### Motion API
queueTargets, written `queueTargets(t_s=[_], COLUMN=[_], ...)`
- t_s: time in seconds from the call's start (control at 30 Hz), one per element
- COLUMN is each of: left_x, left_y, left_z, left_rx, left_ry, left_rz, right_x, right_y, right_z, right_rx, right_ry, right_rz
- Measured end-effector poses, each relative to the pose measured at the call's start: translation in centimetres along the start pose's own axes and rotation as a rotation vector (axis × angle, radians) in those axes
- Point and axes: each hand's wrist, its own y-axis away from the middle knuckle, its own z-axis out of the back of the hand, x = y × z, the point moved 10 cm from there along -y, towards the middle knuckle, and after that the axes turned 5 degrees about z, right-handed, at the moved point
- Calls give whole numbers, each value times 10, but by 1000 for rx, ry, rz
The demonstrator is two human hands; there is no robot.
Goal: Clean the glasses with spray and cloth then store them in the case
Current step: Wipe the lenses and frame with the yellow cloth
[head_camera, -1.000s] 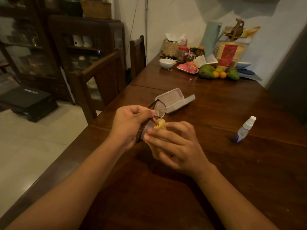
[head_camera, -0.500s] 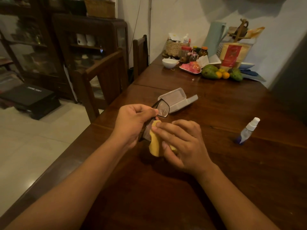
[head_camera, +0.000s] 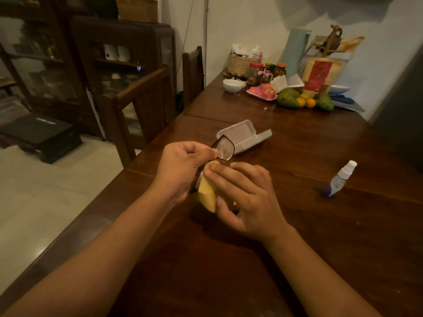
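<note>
Two hands: left hand (head_camera: 183,165), fingers curled round glasses (head_camera: 225,149); right hand (head_camera: 249,200), fingers pinching yellow cloth (head_camera: 207,196).

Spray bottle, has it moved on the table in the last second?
No. The spray bottle keeps the same place by the seam in the table and the same gap to the open case; only the view shifted slightly.

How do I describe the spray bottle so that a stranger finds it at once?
On the long dark wooden table, look right of the person's right hand. The spray bottle stands alone there: small, clear, with a white nozzle and bluish bottom, unlike the flat grey case lying open farther back.
</note>
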Motion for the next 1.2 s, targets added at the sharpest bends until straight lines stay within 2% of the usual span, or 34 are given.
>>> queueTargets(t_s=[0.17, 0.4, 0.6, 0.8, 1.0, 1.2], left_x=[-2, 0, -5, -1, -5, -2], left_y=[0, 0, 3, 4, 3, 3], left_z=[1, 0, -2, -6, 0, -1], left_rx=[-3, 6, 14, 29, 0, 0], left_ry=[-45, -86, -118, -58, -94, -79], left_rz=[-24, -3, -41, -5, -31, -6], right_x=[18, 0, 21, -3, 12, -3], right_y=[-1, 4, 3, 7, 9, 9], right_z=[2, 8, 4, 12, 10, 16], right_rx=[15, -38, -25, -85, -86, -111], right_ry=[-29, 43, 46, 85, 74, 87], right_rz=[174, 72, 257, 122, 251, 130])
